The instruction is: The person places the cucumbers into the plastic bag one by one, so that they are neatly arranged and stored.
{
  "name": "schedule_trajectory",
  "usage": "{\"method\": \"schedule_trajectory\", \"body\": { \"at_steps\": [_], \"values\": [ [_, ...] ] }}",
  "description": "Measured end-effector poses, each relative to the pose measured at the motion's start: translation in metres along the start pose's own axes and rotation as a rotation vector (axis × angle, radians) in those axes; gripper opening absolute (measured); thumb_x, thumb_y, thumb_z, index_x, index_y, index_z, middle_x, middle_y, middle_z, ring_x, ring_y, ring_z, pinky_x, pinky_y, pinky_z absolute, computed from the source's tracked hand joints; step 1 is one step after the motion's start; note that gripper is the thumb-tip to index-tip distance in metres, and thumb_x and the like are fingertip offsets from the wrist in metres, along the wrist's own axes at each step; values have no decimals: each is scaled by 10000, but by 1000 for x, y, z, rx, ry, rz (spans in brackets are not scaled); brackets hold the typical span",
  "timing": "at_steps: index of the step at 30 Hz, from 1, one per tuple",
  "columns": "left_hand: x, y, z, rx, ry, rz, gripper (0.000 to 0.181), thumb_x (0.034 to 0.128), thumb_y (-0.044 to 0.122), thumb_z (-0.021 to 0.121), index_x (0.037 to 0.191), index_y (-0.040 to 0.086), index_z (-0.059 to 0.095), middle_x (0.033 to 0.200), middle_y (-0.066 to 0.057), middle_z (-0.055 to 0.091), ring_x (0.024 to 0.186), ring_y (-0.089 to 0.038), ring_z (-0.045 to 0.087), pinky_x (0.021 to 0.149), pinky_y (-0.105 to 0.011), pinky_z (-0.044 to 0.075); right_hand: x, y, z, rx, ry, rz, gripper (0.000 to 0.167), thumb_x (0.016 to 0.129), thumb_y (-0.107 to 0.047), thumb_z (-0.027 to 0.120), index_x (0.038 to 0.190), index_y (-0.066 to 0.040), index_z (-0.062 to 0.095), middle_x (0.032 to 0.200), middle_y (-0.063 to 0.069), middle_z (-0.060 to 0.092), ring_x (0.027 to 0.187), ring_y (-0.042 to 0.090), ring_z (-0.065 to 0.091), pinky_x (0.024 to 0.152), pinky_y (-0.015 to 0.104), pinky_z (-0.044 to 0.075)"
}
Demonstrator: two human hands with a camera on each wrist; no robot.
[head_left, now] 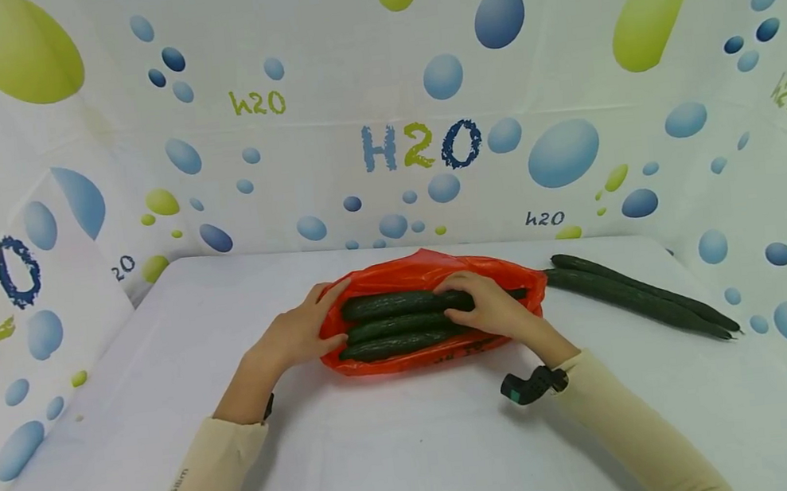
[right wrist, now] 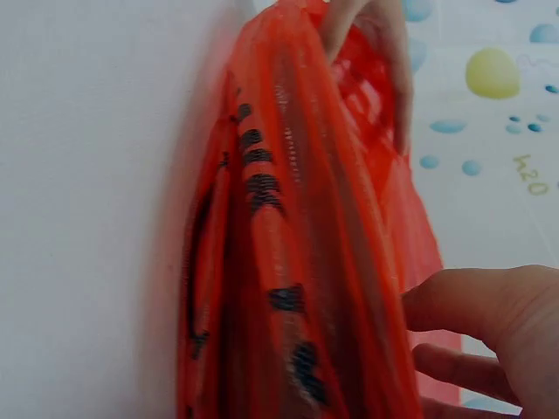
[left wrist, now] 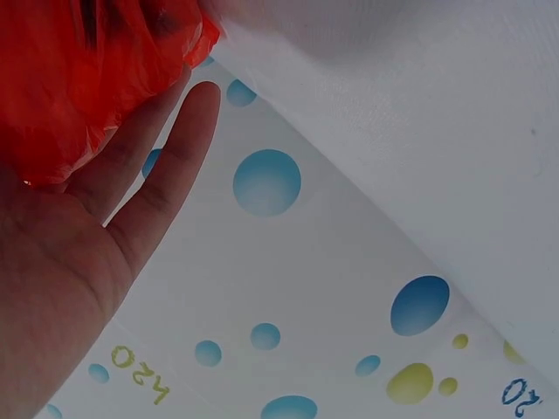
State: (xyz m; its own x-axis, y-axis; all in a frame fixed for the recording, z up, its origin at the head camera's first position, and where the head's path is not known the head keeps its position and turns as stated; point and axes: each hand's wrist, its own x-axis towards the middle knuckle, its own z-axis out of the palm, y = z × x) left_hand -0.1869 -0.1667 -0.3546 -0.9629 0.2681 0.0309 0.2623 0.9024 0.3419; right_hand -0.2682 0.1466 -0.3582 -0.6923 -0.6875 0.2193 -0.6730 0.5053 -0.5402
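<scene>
Three cucumbers (head_left: 398, 327) side by side inside a red bag (head_left: 377, 365), long axes running left to right, left hand (head_left: 296, 332) spread wide against the bag's left end, right hand (head_left: 484, 305) gripping the rear cucumber (head_left: 387, 304) between bent fingers and thumb.

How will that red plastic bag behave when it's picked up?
The red bag will probably flop and sag, since its thin plastic is creased. It should feel weighted, as cucumbers lie inside. Those could shift or roll, being long and rounded.
</scene>
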Motion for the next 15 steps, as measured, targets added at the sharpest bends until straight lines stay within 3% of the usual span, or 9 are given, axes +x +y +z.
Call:
{"method": "schedule_trajectory", "body": {
  "at_steps": [6, 15],
  "values": [
    [0, 2, 0, 7, -1, 2, 837, 897, 285, 701, 1552, 151, 197, 1480, -189, 317, 822, -326, 662, 806, -531, 551, -6, -2, -11, 3, 18, -8, 369, 900, -109, 695, 1257, -58, 618, 1273, 119, 599, 1220, 314, 528, 1032, 525, 434],
    [0, 1, 0, 11, -11, -1, 837, 896, 272, 700, 1552, 135, 198, 1481, -195, 314, 825, -323, 663, 804, -529, 552, -12, -1, -25, -3, 105, -59, 344, 892, -79, 697, 1226, -31, 631, 1251, 141, 620, 1216, 342, 541, 1029, 548, 425]
  ]
}}
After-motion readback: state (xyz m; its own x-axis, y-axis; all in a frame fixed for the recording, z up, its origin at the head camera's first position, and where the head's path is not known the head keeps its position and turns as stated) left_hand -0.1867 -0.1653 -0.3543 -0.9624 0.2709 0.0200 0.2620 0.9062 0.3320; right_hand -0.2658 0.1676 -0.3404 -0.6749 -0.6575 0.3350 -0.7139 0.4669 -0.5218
